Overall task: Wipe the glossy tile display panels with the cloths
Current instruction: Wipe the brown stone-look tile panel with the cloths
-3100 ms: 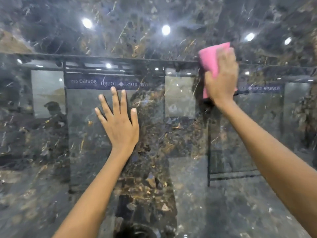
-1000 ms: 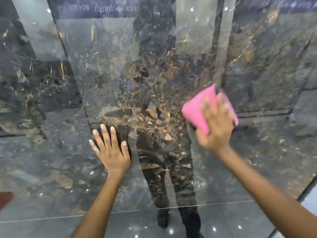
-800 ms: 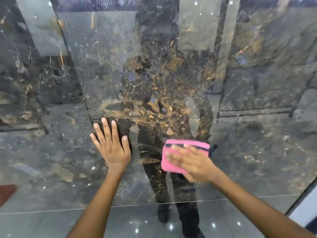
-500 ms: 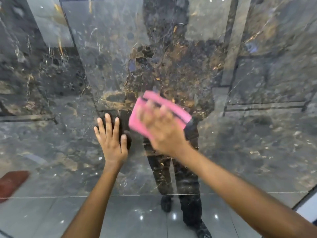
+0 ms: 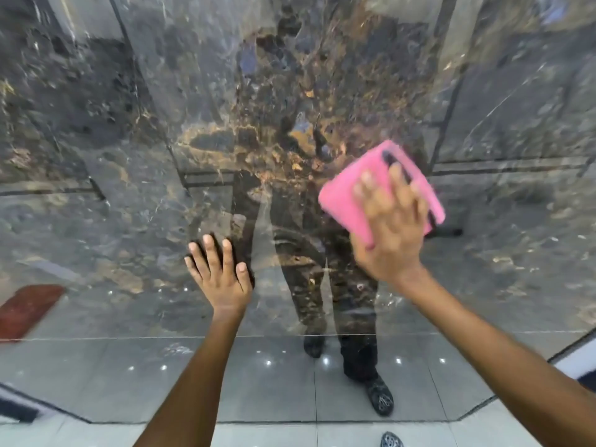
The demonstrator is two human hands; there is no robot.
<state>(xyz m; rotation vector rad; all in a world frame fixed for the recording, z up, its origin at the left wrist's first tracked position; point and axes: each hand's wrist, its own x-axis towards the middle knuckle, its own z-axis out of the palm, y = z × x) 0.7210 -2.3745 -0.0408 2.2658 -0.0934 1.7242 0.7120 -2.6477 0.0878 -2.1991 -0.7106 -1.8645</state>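
A glossy dark marble tile panel (image 5: 135, 221) with gold veins fills the view and mirrors the room and a standing person. My right hand (image 5: 392, 233) presses a folded pink cloth (image 5: 346, 196) flat against the panel at right of centre, fingers spread over it. My left hand (image 5: 219, 272) lies flat on the panel lower down and to the left, fingers straight and slightly spread, holding nothing.
The panel's bottom edge meets the pale floor tiles (image 5: 290, 435) near the bottom of the view. A shoe tip (image 5: 391, 440) shows on the floor. A reddish-brown patch (image 5: 27, 309) appears reflected at the lower left. A white edge (image 5: 577, 359) borders the panel at right.
My right hand swept the pink cloth from beside my left hand back to the right across the panel. My left hand stayed planted. The view has tilted further down.
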